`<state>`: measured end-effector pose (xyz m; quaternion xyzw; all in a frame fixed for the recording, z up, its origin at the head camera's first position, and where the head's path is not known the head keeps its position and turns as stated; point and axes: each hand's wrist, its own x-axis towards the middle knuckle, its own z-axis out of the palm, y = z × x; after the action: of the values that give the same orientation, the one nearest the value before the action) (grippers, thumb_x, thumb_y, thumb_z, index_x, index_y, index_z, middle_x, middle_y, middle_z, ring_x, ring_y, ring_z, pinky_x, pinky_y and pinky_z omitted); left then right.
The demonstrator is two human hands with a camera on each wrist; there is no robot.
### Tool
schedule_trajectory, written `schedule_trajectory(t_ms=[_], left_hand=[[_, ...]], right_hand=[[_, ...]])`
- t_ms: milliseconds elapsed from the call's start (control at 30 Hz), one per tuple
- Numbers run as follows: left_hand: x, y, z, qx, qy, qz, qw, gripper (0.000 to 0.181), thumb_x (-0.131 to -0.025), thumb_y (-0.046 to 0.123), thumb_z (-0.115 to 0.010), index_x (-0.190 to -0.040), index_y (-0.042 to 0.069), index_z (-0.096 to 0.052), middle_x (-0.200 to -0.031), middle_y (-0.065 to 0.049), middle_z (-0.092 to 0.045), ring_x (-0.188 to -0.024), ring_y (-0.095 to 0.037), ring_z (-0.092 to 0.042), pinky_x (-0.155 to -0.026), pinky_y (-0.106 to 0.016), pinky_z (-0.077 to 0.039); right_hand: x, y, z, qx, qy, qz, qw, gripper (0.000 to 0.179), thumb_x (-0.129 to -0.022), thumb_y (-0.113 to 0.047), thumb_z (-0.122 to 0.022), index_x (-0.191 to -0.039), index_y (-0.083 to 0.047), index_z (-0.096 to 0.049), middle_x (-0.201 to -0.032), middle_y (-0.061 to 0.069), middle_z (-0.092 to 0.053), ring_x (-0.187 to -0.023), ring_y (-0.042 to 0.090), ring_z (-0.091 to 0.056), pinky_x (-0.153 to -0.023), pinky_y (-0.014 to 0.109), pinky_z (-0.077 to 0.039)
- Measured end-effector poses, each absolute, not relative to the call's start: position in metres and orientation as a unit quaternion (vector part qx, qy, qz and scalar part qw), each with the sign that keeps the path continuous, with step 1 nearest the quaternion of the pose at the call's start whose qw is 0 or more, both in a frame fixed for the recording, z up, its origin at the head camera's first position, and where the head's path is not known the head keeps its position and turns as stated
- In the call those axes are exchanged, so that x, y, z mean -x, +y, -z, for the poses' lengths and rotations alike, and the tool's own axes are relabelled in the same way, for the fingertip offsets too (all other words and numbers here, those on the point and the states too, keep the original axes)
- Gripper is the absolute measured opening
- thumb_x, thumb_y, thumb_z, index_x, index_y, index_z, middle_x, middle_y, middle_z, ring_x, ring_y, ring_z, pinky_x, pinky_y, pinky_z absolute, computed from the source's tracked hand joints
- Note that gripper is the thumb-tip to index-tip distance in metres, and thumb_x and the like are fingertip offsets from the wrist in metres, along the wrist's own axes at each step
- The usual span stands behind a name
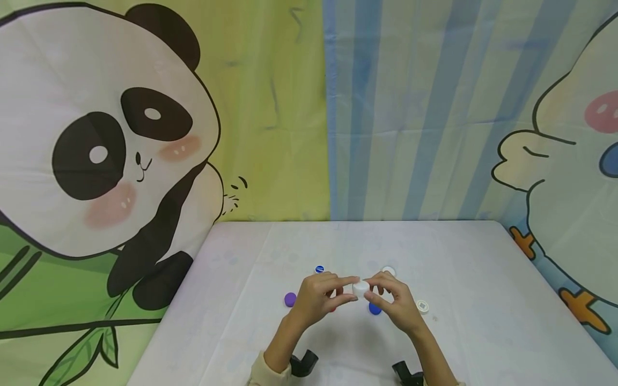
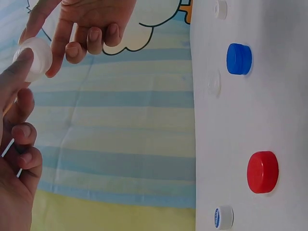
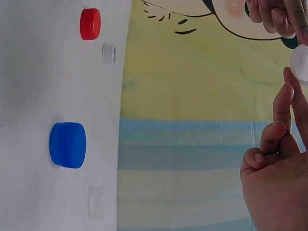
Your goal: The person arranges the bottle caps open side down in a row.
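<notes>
A white bottle cap (image 1: 360, 289) is held up above the table between both hands. My left hand (image 1: 313, 297) pinches it from the left with thumb and forefinger. From the other side, the thumb and forefinger of my right hand (image 1: 398, 304) pinch the same cap. The other fingers of both hands are curled in the wrist views. Below the hands a red cap (image 2: 263, 172) and a blue cap (image 3: 68, 145) rest on the table; in the head view the red one is mostly hidden behind the left hand.
On the white table (image 1: 251, 332) lie a purple cap (image 1: 290, 299) to the left, a small cap with a blue top (image 1: 319, 269) farther back, a clear cap (image 1: 388, 269) behind the right hand and a white cap (image 1: 422, 306) to its right. Printed curtains (image 1: 270, 107) hang behind the table.
</notes>
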<state>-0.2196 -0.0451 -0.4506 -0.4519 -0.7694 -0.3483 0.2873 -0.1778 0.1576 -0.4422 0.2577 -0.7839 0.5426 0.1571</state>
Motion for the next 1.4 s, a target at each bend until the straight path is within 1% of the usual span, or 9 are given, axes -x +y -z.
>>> schedule_trajectory(t_ms=[233, 533, 700, 900, 1000, 1133, 1233, 1367, 1400], left_hand=[[0.220, -0.044, 0.456, 0.428, -0.772, 0.400, 0.248, 0.037, -0.078, 0.034, -0.068, -0.109, 0.015, -0.065, -0.062, 0.012, -0.054, -0.052, 0.005, -0.039, -0.047, -0.005, -0.032], [0.225, -0.042, 0.458, 0.425, -0.772, 0.403, 0.248, 0.030, -0.076, 0.031, -0.070, -0.102, 0.015, -0.068, -0.059, 0.010, -0.052, -0.051, 0.003, -0.039, -0.048, -0.005, -0.033], [0.237, -0.036, 0.458, 0.418, -0.772, 0.417, 0.236, 0.030, -0.076, 0.028, -0.070, -0.102, 0.013, -0.068, -0.058, 0.008, -0.051, -0.051, 0.002, -0.038, -0.047, -0.006, -0.034], [0.263, -0.030, 0.469, 0.373, -0.798, 0.434, 0.190, 0.029, -0.078, 0.026, -0.069, -0.103, 0.013, -0.067, -0.061, 0.007, -0.053, -0.053, 0.000, -0.040, -0.047, -0.012, -0.037], [0.278, -0.029, 0.480, 0.350, -0.820, 0.420, 0.167, 0.029, -0.078, 0.026, -0.069, -0.104, 0.013, -0.067, -0.063, 0.008, -0.055, -0.054, -0.001, -0.043, -0.048, -0.014, -0.038], [0.291, -0.030, 0.493, 0.323, -0.853, 0.389, 0.131, 0.030, -0.077, 0.030, -0.069, -0.105, 0.017, -0.068, -0.062, 0.010, -0.055, -0.054, -0.001, -0.044, -0.048, -0.015, -0.039], [0.298, -0.030, 0.502, 0.308, -0.873, 0.362, 0.106, 0.031, -0.077, 0.032, -0.069, -0.104, 0.019, -0.068, -0.062, 0.011, -0.055, -0.054, 0.000, -0.045, -0.047, -0.015, -0.038], [0.306, -0.027, 0.514, 0.293, -0.894, 0.331, 0.076, 0.031, -0.076, 0.032, -0.070, -0.103, 0.018, -0.068, -0.062, 0.012, -0.056, -0.052, 0.001, -0.044, -0.048, -0.014, -0.037], [0.307, -0.026, 0.516, 0.288, -0.899, 0.324, 0.068, 0.031, -0.076, 0.032, -0.070, -0.103, 0.018, -0.068, -0.061, 0.012, -0.055, -0.052, 0.002, -0.044, -0.048, -0.014, -0.037]], right_hand=[[0.178, 0.158, 0.441, -0.256, -0.779, -0.541, 0.188, 0.027, -0.071, 0.001, -0.071, -0.096, -0.007, -0.066, -0.077, 0.009, -0.052, -0.074, 0.008, -0.041, -0.061, 0.026, -0.033], [0.189, 0.161, 0.452, -0.282, -0.774, -0.512, 0.244, 0.037, -0.064, 0.001, -0.077, -0.098, -0.008, -0.067, -0.075, 0.000, -0.056, -0.073, 0.007, -0.040, -0.061, 0.027, -0.033], [0.206, 0.170, 0.467, -0.244, -0.807, -0.476, 0.251, 0.039, -0.065, -0.010, -0.079, -0.102, -0.017, -0.066, -0.076, -0.007, -0.055, -0.074, 0.009, -0.041, -0.061, 0.024, -0.034], [0.233, 0.173, 0.474, -0.209, -0.836, -0.454, 0.225, 0.032, -0.072, -0.021, -0.075, -0.102, -0.020, -0.065, -0.076, -0.008, -0.053, -0.074, 0.012, -0.041, -0.062, 0.026, -0.035], [0.248, 0.174, 0.483, -0.187, -0.856, -0.440, 0.195, 0.031, -0.074, -0.029, -0.072, -0.103, -0.021, -0.065, -0.076, -0.011, -0.053, -0.075, 0.007, -0.042, -0.063, 0.029, -0.038], [0.264, 0.174, 0.498, -0.173, -0.883, -0.411, 0.147, 0.035, -0.075, -0.037, -0.070, -0.104, -0.019, -0.065, -0.076, -0.011, -0.052, -0.077, 0.011, -0.045, -0.065, 0.032, -0.040], [0.273, 0.174, 0.506, -0.172, -0.897, -0.390, 0.120, 0.035, -0.075, -0.036, -0.070, -0.104, -0.016, -0.065, -0.074, -0.009, -0.053, -0.073, 0.018, -0.048, -0.076, 0.037, -0.041], [0.280, 0.172, 0.512, -0.167, -0.916, -0.351, 0.097, 0.034, -0.073, -0.033, -0.072, -0.101, -0.014, -0.067, -0.071, -0.008, -0.054, -0.071, 0.023, -0.049, -0.073, 0.034, -0.040], [0.281, 0.172, 0.514, -0.163, -0.922, -0.339, 0.091, 0.034, -0.073, -0.033, -0.073, -0.100, -0.014, -0.067, -0.070, -0.009, -0.054, -0.072, 0.022, -0.050, -0.068, 0.032, -0.039]])
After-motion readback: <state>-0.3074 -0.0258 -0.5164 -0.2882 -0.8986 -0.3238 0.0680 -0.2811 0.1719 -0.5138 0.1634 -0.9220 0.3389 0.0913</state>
